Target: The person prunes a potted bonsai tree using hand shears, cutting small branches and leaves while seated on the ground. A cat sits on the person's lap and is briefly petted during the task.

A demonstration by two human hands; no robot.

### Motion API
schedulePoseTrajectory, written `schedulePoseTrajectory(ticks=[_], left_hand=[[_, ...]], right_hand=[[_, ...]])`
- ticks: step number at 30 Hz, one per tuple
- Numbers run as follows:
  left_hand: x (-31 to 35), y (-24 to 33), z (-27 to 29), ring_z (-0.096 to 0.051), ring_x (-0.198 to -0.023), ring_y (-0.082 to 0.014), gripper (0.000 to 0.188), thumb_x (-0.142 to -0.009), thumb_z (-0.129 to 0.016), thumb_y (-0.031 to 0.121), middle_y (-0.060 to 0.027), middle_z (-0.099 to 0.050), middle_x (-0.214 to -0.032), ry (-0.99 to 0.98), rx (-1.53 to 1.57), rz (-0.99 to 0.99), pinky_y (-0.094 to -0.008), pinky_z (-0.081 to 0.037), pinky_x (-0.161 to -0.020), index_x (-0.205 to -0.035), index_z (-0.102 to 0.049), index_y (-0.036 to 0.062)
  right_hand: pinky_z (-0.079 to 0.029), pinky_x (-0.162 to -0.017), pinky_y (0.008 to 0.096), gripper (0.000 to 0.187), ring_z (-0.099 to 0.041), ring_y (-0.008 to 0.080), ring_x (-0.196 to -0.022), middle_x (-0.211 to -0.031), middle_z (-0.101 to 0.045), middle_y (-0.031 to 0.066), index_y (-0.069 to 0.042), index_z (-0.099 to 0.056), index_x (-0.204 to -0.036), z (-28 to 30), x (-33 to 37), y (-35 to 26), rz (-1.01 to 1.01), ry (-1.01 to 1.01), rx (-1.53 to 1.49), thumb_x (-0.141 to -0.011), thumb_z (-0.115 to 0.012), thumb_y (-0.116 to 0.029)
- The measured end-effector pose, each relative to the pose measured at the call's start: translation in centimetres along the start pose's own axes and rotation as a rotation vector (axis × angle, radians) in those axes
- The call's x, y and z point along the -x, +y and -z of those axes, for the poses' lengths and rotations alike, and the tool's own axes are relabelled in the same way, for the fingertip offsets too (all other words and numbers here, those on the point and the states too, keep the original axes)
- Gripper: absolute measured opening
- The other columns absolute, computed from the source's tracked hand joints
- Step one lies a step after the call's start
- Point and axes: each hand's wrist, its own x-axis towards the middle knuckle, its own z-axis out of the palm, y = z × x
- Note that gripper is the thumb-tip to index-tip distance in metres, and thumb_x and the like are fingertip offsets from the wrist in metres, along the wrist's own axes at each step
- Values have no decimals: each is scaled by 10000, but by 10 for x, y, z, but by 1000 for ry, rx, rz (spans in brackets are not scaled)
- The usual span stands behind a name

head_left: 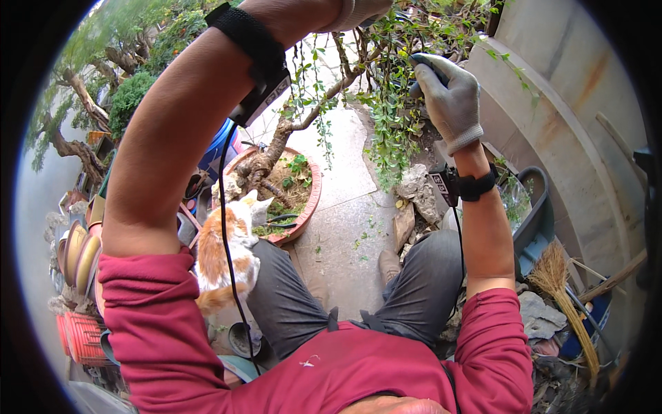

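A bonsai tree [276, 141] with a thick, bent trunk grows from a round terracotta pot [316, 200], its leafy shoots [393, 131] hanging down in front of me. My right hand [452, 96], in a light glove with dark fingertips, is at the right edge of this foliage. Its fingers are bent together; whatever is between them is too small or hidden to make out. At the top edge my left hand [355, 12], also gloved, reaches over the upper branches. The frame cuts off its fingers, so their hold is hidden.
An orange-and-white cat [224, 241] sits against my left leg, beside the pot. Rocks [417, 190] lie right of the paving, where small green clippings [362, 240] are scattered. A straw broom [555, 272] and a dark tub [534, 214] stand right; stacked pots [79, 255] and a red basket [83, 338] left.
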Motion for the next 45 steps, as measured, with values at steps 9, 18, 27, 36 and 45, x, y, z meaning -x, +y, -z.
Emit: schedulePoseTrajectory(ticks=[9, 18, 27, 36, 45], left_hand=[[-18, -5, -7, -696, -810, -266, 123, -912, -654, 70, -140, -733, -891, -2, -119, -35, -376, -564, -767, -972, -758, 43], [-19, -9, 5, -626, -686, -200, 95, -918, -665, 95, -77, -689, -788, -140, -69, -22, -370, -537, -683, -875, -740, 55], [-17, -8, -1, -664, -721, -252, 114, -886, -644, 62, -126, -699, -805, -56, -84, -93, -390, -543, -700, -837, -746, 48], [-17, -3, 0, -669, -746, -257, 101, -894, -643, 33, -123, -715, -850, -103, -148, 20, -393, -549, -730, -893, -744, 37], [-15, -6, -4, -645, -742, -211, 109, -903, -643, 13, -104, -693, -833, -44, -28, -73, -387, -545, -723, -927, -746, 38]], right_hand=[[-540, -648, 245, 240, -664, 71, -697, -827, -743, 32, 6, -754, -1153, 1, -6, 11, 141, 1, 153, -962, -662, -108], [-515, -598, 255, 219, -647, 67, -651, -754, -734, 35, -3, -769, -1108, 8, -8, -2, 223, 24, 277, -949, -679, -124], [-544, -627, 294, 221, -705, 135, -662, -778, -754, 111, -31, -771, -1085, 12, -6, -2, 140, -2, 172, -960, -665, -179], [-535, -584, 263, 208, -679, 89, -625, -742, -741, 50, -18, -773, -1101, 14, -7, 8, 71, -74, 69, -964, -666, -132], [-531, -575, 268, 210, -669, 91, -619, -765, -745, 53, -9, -770, -1108, 16, -8, 9, 73, -114, 17, -968, -666, -126]])
